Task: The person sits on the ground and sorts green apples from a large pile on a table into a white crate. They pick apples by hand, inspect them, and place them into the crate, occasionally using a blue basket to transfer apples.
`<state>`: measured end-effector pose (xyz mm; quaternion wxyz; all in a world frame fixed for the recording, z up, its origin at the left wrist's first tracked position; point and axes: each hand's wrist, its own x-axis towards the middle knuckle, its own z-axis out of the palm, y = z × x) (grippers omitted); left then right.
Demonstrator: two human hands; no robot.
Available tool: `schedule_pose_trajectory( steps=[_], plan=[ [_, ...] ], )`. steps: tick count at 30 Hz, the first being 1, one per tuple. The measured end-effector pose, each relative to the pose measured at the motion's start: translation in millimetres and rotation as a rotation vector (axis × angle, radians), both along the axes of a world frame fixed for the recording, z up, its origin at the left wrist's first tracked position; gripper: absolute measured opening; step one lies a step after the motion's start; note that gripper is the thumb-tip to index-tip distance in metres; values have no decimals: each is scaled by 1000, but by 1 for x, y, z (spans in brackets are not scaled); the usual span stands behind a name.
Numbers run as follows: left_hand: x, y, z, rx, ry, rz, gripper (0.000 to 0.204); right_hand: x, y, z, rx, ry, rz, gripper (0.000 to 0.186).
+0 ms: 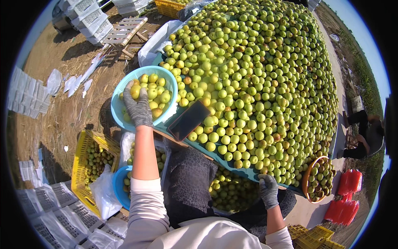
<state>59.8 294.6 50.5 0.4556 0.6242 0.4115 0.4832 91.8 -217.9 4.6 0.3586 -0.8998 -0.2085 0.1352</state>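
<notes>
Left gloved hand (pixel 138 108), grip pinching a yellow-green fruit (pixel 135 91) inside the blue basin (pixel 117 108) beside the heap (pixel 257 83), handy for sorting. Right gloved hand (pixel 268 190) resting at the worktop (pixel 232 166) edge, fingers curled, holding nothing.

The big heap of fruit (pixel 257 83) is mostly light green, with some yellow pieces and a few brownish-red ones. At the left edge of the heap, the bowl (pixel 120 112) is light blue, and the fruit inside is yellow-green. The left hand (pixel 138 110) over this bowl wears a grey speckled glove; the right hand (pixel 268 191), at the near edge of the heap, wears the same grey one. The sleeves are pale cream. A black phone (pixel 188 120) lies on the heap (its screen is dark). Left below the heap stands a yellow crate (pixel 83 166). At the heap's right lower corner is an orange basket (pixel 309 176).
</notes>
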Motion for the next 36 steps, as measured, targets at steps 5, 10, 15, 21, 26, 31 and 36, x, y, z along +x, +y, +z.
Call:
schedule_pose_trajectory(
  steps=[5, 10, 15, 21, 26, 31, 36],
  plan=[
    [-44, 32, 5, 153, 808, 100, 46, 4, 16, 4, -137, -121, 141, 16],
    [-43, 12, 4, 307, 1097, 48, 51, 7, 53, 29, -155, -113, 274, 15],
    [-5, -80, -15, 718, 579, -113, 43, 9, 83, 39, -288, -48, 304, 18],
    [98, -217, -33, 462, 97, -678, 30, 61, 126, 34, -133, -306, 361, 24],
    [122, -237, -60, -44, 142, -794, 23, 152, 158, 31, -106, -536, 161, 28],
    [126, -246, -72, -729, -110, -750, 16, 243, 262, 9, -104, -711, 368, 25],
    [126, -239, -71, -1016, -354, -768, 20, 274, 355, -20, -359, -581, 293, 43]
  ],
)
